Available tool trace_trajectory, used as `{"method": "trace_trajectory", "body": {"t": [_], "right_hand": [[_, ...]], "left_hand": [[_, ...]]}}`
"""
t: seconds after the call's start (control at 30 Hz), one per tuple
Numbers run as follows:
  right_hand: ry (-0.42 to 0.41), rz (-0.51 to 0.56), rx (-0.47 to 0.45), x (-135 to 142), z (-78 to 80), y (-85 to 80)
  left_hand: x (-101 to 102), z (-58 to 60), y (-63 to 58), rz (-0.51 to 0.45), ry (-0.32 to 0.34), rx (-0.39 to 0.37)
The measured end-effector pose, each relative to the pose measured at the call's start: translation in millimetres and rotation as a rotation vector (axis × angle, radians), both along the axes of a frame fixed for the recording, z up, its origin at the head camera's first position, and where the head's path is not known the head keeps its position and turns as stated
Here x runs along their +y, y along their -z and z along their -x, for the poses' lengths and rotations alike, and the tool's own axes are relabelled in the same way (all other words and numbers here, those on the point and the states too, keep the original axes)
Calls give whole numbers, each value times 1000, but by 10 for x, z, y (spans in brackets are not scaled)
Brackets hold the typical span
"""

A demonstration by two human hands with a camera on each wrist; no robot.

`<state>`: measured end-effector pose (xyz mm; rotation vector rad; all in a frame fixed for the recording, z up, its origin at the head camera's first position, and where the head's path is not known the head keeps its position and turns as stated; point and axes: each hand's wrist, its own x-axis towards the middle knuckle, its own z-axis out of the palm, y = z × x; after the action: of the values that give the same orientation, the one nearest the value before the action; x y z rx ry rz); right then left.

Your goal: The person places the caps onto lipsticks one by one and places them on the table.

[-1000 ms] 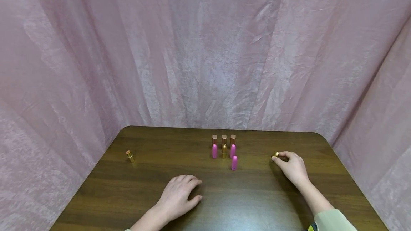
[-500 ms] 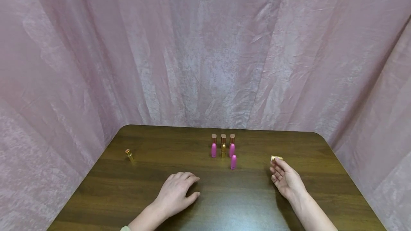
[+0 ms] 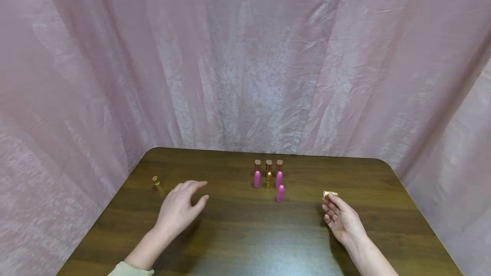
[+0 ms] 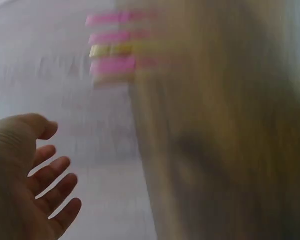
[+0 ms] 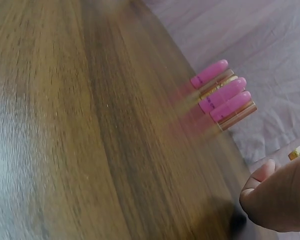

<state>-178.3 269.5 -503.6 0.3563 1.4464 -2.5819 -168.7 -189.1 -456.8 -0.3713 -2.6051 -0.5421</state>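
My right hand (image 3: pixel 344 223), palm turned up, pinches a gold lipstick tube (image 3: pixel 329 194) between thumb and fingers above the right side of the table. Its end (image 5: pixel 295 153) peeks past the hand in the right wrist view. My left hand (image 3: pixel 176 208) is over the left part of the table with thumb and fingers spread, holding nothing. Beyond it to the left stands another gold lipstick tube (image 3: pixel 157 183), apart from the fingers. In the left wrist view the left hand's fingers (image 4: pixel 55 172) are apart and the background is blurred.
Mid-table, three copper square-topped lipsticks (image 3: pixel 269 165) form the back row. Ahead of them stand a pink tube (image 3: pixel 257 179), a gold tube (image 3: pixel 269 180) and another pink tube (image 3: pixel 279 179). A third pink tube (image 3: pixel 281 194) stands nearer. Pink curtains (image 3: pixel 245 63) hang behind the table.
My right hand has turned palm up, tipping the pinched gold lipstick tube onto its side. My left hand has moved left and farther forward, toward the standing gold tube.
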Motion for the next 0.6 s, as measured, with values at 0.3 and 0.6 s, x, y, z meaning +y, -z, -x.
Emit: {"method": "trace_trajectory", "body": {"t": [0.3,0.6], "right_hand": [[23,-12,-104,44,-13,-70],[8,-15,-69,11,-20,-68]], "left_hand": [[-1032,168,-30,-374,-311,-103],[-1499,371,348,-284,-411,-359]]}}
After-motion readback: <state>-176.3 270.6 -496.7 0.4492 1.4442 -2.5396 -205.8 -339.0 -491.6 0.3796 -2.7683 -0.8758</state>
